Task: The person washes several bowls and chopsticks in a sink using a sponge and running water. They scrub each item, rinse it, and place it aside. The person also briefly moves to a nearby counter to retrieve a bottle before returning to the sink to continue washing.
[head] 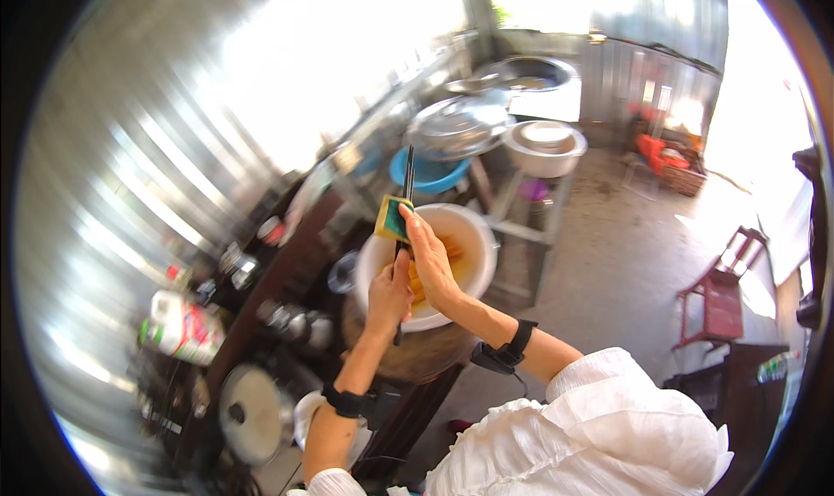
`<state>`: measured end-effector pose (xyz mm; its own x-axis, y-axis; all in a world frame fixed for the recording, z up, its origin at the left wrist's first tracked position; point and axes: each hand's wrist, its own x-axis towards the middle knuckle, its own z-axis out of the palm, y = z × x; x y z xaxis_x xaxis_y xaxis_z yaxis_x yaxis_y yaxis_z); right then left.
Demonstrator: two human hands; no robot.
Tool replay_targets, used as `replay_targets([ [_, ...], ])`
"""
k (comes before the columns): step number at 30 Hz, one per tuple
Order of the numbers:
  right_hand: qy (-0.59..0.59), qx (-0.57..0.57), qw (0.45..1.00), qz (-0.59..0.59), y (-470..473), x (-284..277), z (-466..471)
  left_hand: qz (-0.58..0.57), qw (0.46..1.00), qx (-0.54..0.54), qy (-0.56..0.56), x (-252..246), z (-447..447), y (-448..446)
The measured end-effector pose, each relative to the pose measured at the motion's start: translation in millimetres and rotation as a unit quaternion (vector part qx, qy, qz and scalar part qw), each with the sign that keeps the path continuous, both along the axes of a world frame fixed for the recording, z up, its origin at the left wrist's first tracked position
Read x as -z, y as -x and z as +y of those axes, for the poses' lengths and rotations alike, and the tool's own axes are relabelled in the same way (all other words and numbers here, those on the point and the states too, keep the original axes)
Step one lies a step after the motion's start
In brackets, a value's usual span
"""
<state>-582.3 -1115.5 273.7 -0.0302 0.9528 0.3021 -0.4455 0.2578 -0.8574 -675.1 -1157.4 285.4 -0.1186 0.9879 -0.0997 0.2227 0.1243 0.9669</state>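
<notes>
My left hand [389, 294] grips the black handle of a long, thin dark utensil [409, 173]. It points away from me and may be a knife seen edge-on; blur hides its exact kind. Pressed to its side is a yellow and green scouring sponge [393, 218], held by my right hand [428, 255] with the fingers stretched along it. Both hands are above a white basin [483, 242]. Yellow-orange pieces [454, 252] lie in the basin, partly hidden by my hands. A round wooden block [423, 359] shows beneath the basin.
Beyond the basin are a blue basin [433, 178], a large metal lid [459, 124] and a white tub [547, 154] on a stand. Left, a dark counter edge [260, 300] runs past a white jug [186, 326] and a pot lid [251, 414]. A red chair [717, 300] stands right.
</notes>
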Motion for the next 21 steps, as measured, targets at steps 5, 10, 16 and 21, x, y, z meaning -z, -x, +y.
replay_targets([
  [5, 0.159, 0.140, 0.967, 0.138, -217, 40, 32, 0.081, 0.986, 0.132, -0.058, 71, 33, -223],
  [10, 0.276, 0.118, 0.932, 0.201, -455, 76, 22, -0.200, 0.908, 0.313, 0.193, 103, 29, -419],
  [16, 0.285, 0.270, 0.915, 0.089, -650, 58, -68, -0.290, 0.739, 0.512, 0.328, 99, -24, -591],
  [21, 0.327, 0.459, 0.825, -0.034, -707, -14, -172, -0.323, 0.447, 0.672, 0.494, 73, -80, -653],
])
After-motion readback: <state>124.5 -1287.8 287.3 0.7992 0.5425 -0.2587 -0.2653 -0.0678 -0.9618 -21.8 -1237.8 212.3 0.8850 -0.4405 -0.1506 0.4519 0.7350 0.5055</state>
